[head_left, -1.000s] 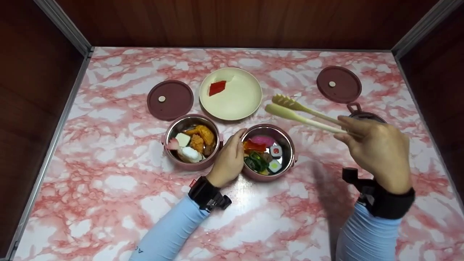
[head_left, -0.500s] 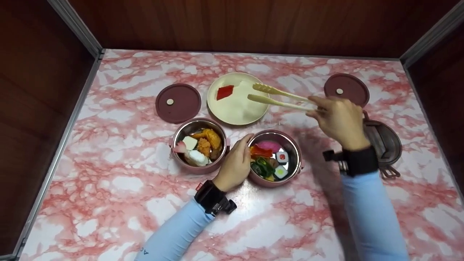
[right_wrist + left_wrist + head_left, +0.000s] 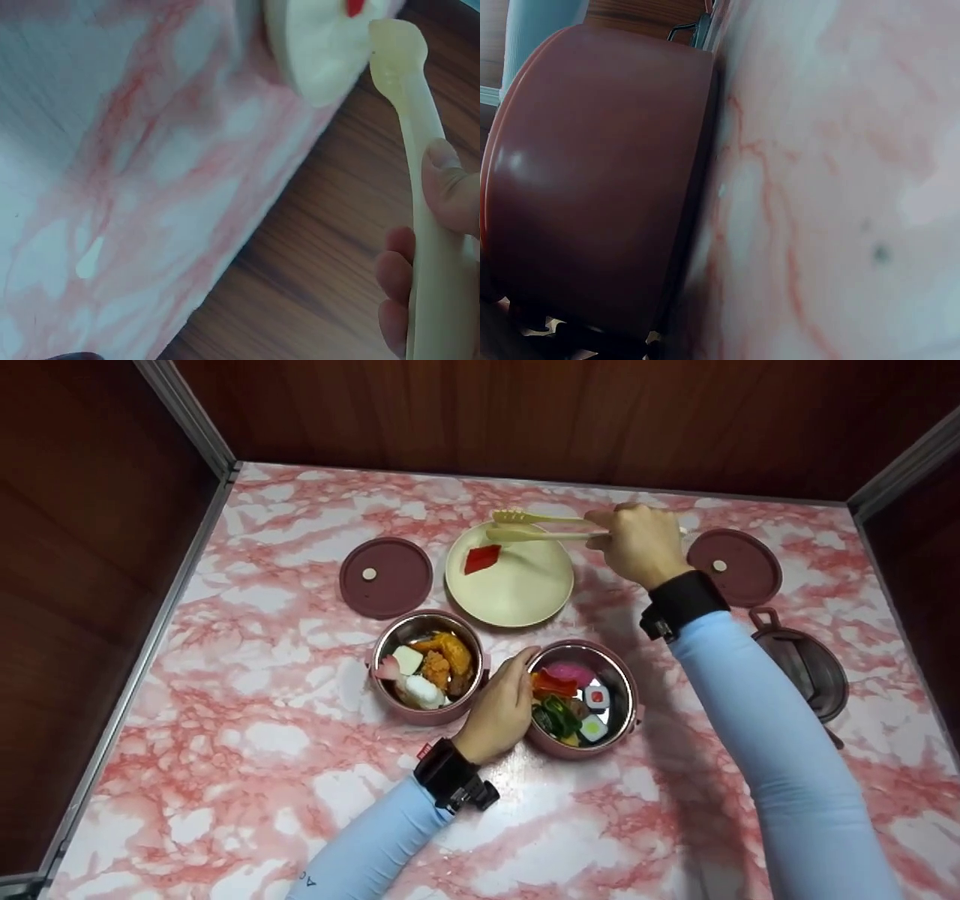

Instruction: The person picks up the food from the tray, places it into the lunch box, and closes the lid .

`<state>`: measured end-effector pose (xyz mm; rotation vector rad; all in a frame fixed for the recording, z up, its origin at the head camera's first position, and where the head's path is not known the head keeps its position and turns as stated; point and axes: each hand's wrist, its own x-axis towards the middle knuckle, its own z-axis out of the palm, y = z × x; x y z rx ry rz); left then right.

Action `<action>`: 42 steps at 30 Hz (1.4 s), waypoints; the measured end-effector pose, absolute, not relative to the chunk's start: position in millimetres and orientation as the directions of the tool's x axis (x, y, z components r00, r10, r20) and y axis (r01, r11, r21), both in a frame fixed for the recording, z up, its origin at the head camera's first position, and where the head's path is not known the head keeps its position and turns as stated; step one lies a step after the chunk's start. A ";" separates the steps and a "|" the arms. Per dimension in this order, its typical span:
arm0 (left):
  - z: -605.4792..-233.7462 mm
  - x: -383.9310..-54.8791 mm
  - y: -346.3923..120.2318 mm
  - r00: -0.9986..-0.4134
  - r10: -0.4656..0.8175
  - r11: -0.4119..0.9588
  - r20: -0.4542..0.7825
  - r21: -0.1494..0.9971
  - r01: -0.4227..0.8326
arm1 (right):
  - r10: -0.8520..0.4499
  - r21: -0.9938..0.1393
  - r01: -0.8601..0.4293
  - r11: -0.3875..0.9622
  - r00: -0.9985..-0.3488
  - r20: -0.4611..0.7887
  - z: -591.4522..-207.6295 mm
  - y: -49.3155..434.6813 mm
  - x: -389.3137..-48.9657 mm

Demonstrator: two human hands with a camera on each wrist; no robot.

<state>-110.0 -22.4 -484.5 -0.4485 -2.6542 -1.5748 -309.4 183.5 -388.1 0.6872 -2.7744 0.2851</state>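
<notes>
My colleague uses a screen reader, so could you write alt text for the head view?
A person's right hand holds tongs over a plate bearing a red piece, while the left hand touches a pot of food. A second pot of food stands left of the first, with two lids and a dark container also on the marbled table.

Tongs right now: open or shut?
Open. In the head view, the tongs in the right hand have tips apart with a visible gap; the red piece lies on the plate, not between them.
</notes>
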 end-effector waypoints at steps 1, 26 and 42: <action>-484.5 -109.6 -21.8 -0.958 0.234 0.450 0.166 0.855 0.258 | -0.425 -0.130 -0.474 0.871 -0.860 0.283 -389.9 183.7 -310.0; -486.4 -111.2 -22.0 -0.956 0.226 0.467 0.187 0.841 0.275 | -0.466 -0.093 -0.474 0.876 -0.880 0.093 -377.4 183.4 -299.6; -486.2 -109.6 -22.1 -0.958 0.227 0.457 0.175 0.849 0.264 | -0.371 -0.043 -0.385 0.922 -0.909 0.190 -339.3 222.5 -257.1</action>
